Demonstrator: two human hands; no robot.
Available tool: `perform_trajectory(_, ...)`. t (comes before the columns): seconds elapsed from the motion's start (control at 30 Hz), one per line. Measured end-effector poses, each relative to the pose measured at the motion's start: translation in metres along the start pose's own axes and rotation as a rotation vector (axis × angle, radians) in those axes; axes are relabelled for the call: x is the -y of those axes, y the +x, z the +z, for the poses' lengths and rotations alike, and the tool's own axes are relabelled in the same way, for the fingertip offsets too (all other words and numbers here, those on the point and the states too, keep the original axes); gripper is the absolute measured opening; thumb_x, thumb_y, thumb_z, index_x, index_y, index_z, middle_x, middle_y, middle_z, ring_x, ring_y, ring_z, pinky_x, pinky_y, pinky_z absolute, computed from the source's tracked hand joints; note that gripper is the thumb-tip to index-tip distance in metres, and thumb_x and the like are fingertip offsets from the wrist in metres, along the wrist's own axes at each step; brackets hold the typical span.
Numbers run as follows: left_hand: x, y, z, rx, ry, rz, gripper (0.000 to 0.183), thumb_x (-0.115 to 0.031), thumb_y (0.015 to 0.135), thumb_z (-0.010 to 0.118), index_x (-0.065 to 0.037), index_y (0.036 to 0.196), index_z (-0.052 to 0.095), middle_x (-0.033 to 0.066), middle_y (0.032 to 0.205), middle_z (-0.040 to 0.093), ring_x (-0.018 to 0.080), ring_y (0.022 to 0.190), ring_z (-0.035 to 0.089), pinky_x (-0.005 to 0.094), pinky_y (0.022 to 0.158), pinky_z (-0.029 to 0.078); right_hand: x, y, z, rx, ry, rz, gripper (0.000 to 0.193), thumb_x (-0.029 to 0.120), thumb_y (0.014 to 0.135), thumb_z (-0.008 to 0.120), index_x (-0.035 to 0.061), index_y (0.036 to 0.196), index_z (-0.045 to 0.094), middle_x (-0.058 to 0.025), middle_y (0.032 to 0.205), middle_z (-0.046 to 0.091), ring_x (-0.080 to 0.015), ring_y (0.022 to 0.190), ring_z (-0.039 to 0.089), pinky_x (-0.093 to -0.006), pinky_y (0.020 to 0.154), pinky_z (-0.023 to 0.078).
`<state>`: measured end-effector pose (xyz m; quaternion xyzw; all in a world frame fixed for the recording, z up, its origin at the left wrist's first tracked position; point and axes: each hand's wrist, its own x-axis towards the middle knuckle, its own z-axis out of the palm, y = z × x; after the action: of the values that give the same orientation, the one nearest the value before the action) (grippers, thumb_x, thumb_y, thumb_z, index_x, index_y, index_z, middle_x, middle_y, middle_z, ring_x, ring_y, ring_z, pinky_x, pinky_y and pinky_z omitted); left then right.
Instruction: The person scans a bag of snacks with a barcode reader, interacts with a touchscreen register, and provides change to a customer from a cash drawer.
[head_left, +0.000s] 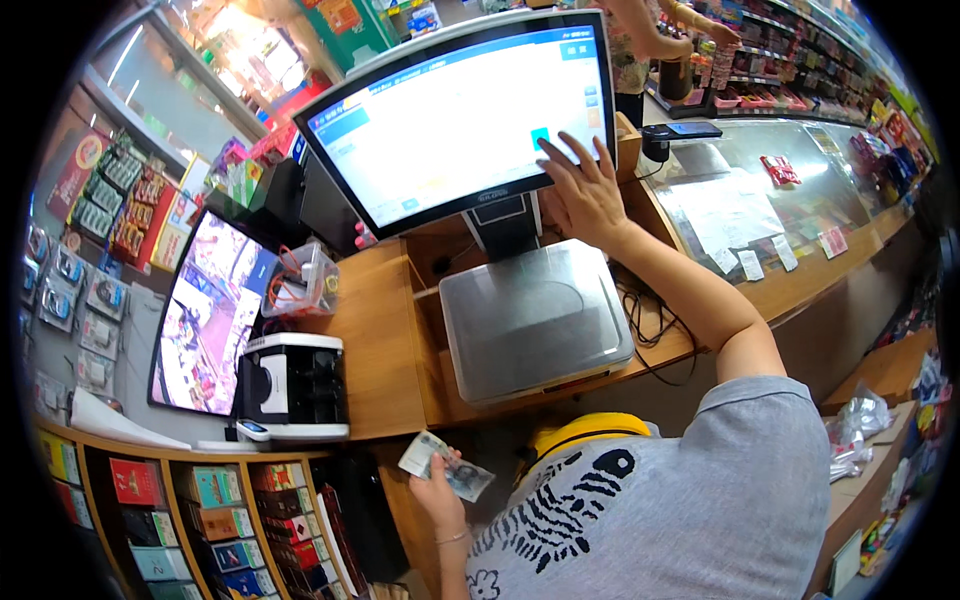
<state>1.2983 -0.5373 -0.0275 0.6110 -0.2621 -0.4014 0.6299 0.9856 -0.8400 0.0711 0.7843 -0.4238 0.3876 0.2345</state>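
1. Step in hand, as I judge it: screen entry with the right hand (585, 200), cash in the left.
2. Right hand: fingers spread, nothing gripped, at the lower right of the screen (450, 130), tips by a cyan button. Contact or just off it: can't tell.
3. Left hand (437, 490): fingers closed on a note (470, 480), held low in front of the body, left of the shirt (650, 500). One note or several: can't tell.
4. Next move seems to call for one fingertip placed cleanly on the button, with the left grip kept so the note doesn't slip.
5. In the way: the right hand covers the screen's corner; the scale (535, 320) sits between body and screen, so the arm goes round its right side, above loose cables (655, 325).
6. Left: monitor (215, 310), black-and-white machine (295, 385), clear bin (320, 280), rack of packs below.
7. Right: glass counter (830, 215) with papers (725, 205) and a red packet (780, 170); another person (640, 40) behind the screen.
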Motion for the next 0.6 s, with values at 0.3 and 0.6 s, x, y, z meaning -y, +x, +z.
perform_trajectory(0.3, -0.028, 0.028, 0.021, -0.068, -0.315, -0.037, 0.029, -0.014, 0.095, 0.052, 0.003, 0.118, 0.050, 0.0153, 0.108, 0.061, 0.0262, 0.098, 0.062, 0.0373, 0.089, 0.049, 0.080, -0.034, -0.018, 0.156, 0.619, -0.109, 0.032, 0.012, 0.084, 0.057, 0.0043, 0.115, 0.054, -0.0132, 0.122, 0.055, -0.0323, 0.115, 0.050, -0.0437, 0.098, 0.037)
perform_trajectory(0.6, -0.046, 0.005, 0.016, -0.307, -0.546, 0.026, 0.034, -0.022, 0.098, 0.045, 0.004, 0.120, 0.048, 0.0185, 0.111, 0.061, 0.0251, 0.102, 0.060, 0.0358, 0.089, 0.049, 0.277, -0.062, 0.003, 1.385, 1.669, 0.494, 0.024, 0.015, 0.082, 0.071, -0.0019, 0.096, 0.061, -0.0040, 0.079, 0.062, -0.0077, 0.070, 0.055, -0.0237, 0.063, 0.046)
